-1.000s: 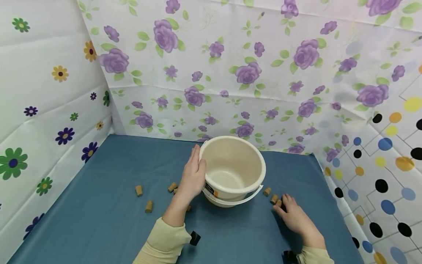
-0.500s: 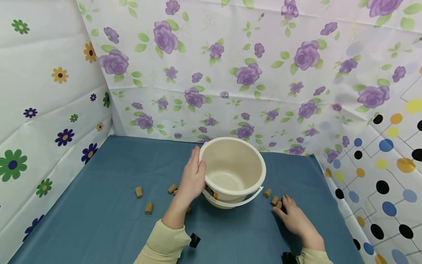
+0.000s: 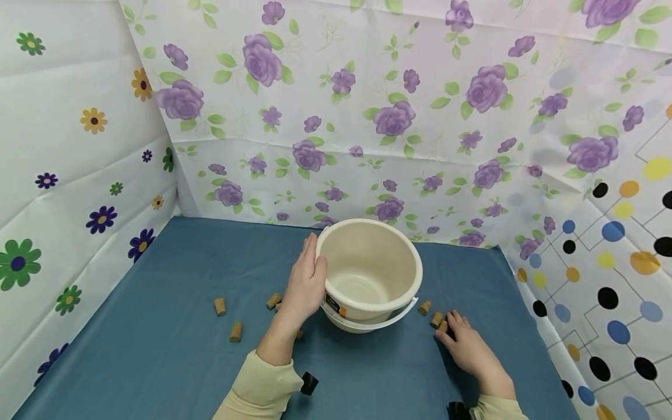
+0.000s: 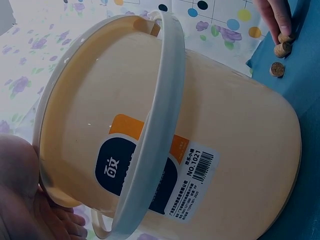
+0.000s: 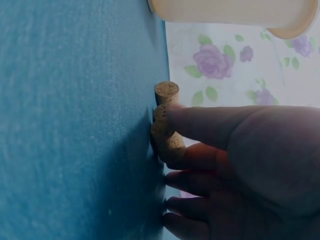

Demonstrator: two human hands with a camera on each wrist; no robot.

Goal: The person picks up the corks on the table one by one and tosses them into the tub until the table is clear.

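A cream plastic bucket [image 3: 388, 262] with a white bail handle [image 4: 165, 115] stands upright on the blue cloth. My left hand [image 3: 306, 280] rests along its left side with straight fingers, the palm right at the rim. A label [image 4: 150, 175] shows on the bucket's wall in the left wrist view. To the right of the bucket, my right hand [image 3: 469, 347] is low over the cloth, thumb and index finger pinching a cork [image 5: 170, 142]. Touching or close beside that one is another cork [image 3: 436, 319], and a third cork [image 3: 424, 307] lies nearer the bucket.
Left of the bucket, several more corks lie scattered, among them one cork [image 3: 220, 307] farther left, one cork [image 3: 236, 332] nearer me and one cork [image 3: 273, 301] by my left wrist. Flowered sheeting [image 3: 325, 116] rises behind the cloth [image 3: 184, 361]; a dotted sheet [image 3: 619, 280] borders its right side.
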